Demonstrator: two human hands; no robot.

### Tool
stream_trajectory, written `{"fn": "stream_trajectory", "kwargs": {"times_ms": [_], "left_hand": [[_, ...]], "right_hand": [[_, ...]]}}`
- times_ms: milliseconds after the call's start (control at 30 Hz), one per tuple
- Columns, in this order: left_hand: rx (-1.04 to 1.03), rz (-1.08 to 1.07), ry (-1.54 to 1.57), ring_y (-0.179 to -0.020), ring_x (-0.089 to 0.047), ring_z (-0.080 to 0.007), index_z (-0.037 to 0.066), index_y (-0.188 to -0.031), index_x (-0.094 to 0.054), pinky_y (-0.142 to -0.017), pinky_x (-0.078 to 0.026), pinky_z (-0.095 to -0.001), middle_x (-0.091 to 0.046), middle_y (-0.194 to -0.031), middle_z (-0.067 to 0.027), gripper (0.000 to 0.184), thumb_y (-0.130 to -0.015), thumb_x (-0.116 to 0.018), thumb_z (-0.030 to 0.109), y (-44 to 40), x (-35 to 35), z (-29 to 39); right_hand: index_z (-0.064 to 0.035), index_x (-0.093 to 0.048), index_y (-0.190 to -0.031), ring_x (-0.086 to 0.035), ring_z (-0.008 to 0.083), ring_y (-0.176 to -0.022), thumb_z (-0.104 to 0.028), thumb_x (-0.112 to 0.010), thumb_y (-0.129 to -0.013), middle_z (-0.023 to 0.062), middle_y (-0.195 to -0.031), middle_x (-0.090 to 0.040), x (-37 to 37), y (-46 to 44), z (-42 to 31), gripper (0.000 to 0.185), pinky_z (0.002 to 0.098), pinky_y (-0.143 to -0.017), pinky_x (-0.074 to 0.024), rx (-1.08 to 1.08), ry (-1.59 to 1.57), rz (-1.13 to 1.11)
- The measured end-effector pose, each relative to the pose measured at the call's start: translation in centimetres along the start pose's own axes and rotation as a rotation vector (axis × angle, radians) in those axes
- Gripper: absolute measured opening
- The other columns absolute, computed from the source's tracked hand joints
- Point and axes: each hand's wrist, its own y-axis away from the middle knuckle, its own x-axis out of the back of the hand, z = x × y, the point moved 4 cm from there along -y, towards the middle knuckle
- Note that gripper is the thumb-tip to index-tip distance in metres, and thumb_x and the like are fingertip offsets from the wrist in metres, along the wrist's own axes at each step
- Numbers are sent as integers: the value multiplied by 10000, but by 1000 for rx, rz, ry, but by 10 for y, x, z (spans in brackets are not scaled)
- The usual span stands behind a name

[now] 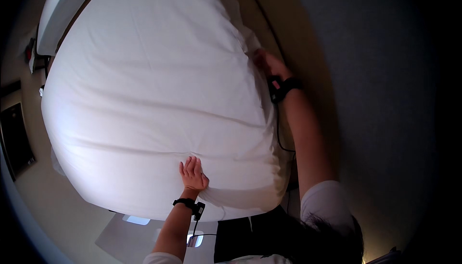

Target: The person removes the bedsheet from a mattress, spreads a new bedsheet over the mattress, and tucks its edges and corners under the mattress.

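A white bed sheet (159, 86) covers a large mattress, with creases running across its top. My left hand (194, 174) lies on the sheet near the close end, palm down, its fingers stretched out and holding nothing. At the mattress's right side, my right hand (273, 65) is closed on the sheet's rumpled edge. Its fingertips are in shadow and partly hidden by the cloth. Each wrist wears a black strap with a small device and a cable.
A padded headboard-like piece (65, 16) rises at the upper left. Grey floor (375, 95) runs along the right side. A dark framed panel (17, 139) is at the far left. A dark cable (262, 11) lies beside the bed, and bright windows or lights (136, 219) show below it.
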Motion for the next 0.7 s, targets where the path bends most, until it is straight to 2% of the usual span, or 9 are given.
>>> {"fn": "stream_trajectory", "kwargs": {"times_ms": [100, 233, 300, 333, 467, 500, 600, 667, 700], "left_hand": [[-3, -1, 3, -1233, -346, -311, 19, -1222, -447, -1029, -177, -537, -417, -1286, -142, 541, -744, -388, 266, 1, 0, -1], [11, 4, 25, -1235, -350, -298, 33, -1225, -454, -1034, -181, -531, -433, -1281, -126, 543, -737, -384, 263, 2, 2, -1], [18, 10, 23, -1231, -358, -295, 42, -1221, -464, -1034, -184, -529, -438, -1280, -119, 538, -739, -380, 265, 3, 2, -2], [18, 8, 24, -1227, -365, -292, 51, -1218, -474, -1034, -187, -527, -444, -1279, -111, 532, -741, -377, 267, 3, 1, -3], [-13, 12, 39, -1240, -331, -322, 28, -1245, -432, -1033, -159, -542, -398, -1305, -145, 551, -759, -365, 280, 3, 1, -2], [-6, 6, 46, -1240, -331, -322, 28, -1245, -432, -1033, -159, -542, -398, -1305, -145, 551, -759, -365, 280, 4, 1, -2], [15, 39, 31, -1222, -368, -285, 52, -1204, -495, -1040, -183, -507, -445, -1279, -110, 527, -750, -365, 286, 0, 0, 1], [-5, 68, 46, -1219, -370, -286, 41, -1198, -494, -1035, -179, -516, -442, -1280, -116, 530, -743, -371, 285, 1, 1, 0], [-4, 61, 52, -1219, -370, -286, 41, -1198, -494, -1035, -179, -516, -442, -1280, -116, 530, -743, -371, 285, 1, 1, 0]], "right_hand": [[-29, -541, -861, -609, 159, -726, -179, -509, -854, 62, -780, -611, -33, 30, -66, 154, 279, -665, -496, 288, -20, 373], [7, -542, -906, -614, 181, -738, -123, -495, -838, 89, -782, -614, -42, 33, -98, 154, 317, -654, -508, 418, 111, 637], [34, -523, -992, -631, 263, -710, -141, -508, -830, 138, -800, -632, -63, 50, -105, 239, 360, -673, -515, 630, 714, 842], [7, -513, -1031, -600, 352, -907, -138, -483, -843, 212, -985, -612, -77, 58, -104, 239, 425, -798, -477, 639, 1325, 942], [-3, -420, -1231, -475, 364, -1135, -165, -425, -860, 250, -1237, -475, 59, -15, -33, 404, 424, -952, -371, 570, 1319, 1018], [-3, -420, -1230, -475, 364, -1135, -165, -425, -860, 250, -1237, -475, 46, -4, -37, 404, 424, -952, -371, 562, 1328, 1015], [4, -324, -1330, -371, 256, -1249, -236, -385, -901, 181, -1342, -398, -18, 43, -63, 496, 329, -1012, -307, 130, 971, 404], [-44, -291, -1374, -257, 192, -1311, -282, -336, -950, 116, -1401, -330, -116, 86, -85, 488, 307, -1067, -199, 508, 765, 93], [-44, -291, -1374, -257, 192, -1311, -282, -336, -950, 116, -1401, -330, -137, 93, -74, 488, 307, -1067, -199, 500, 765, 99]]}}
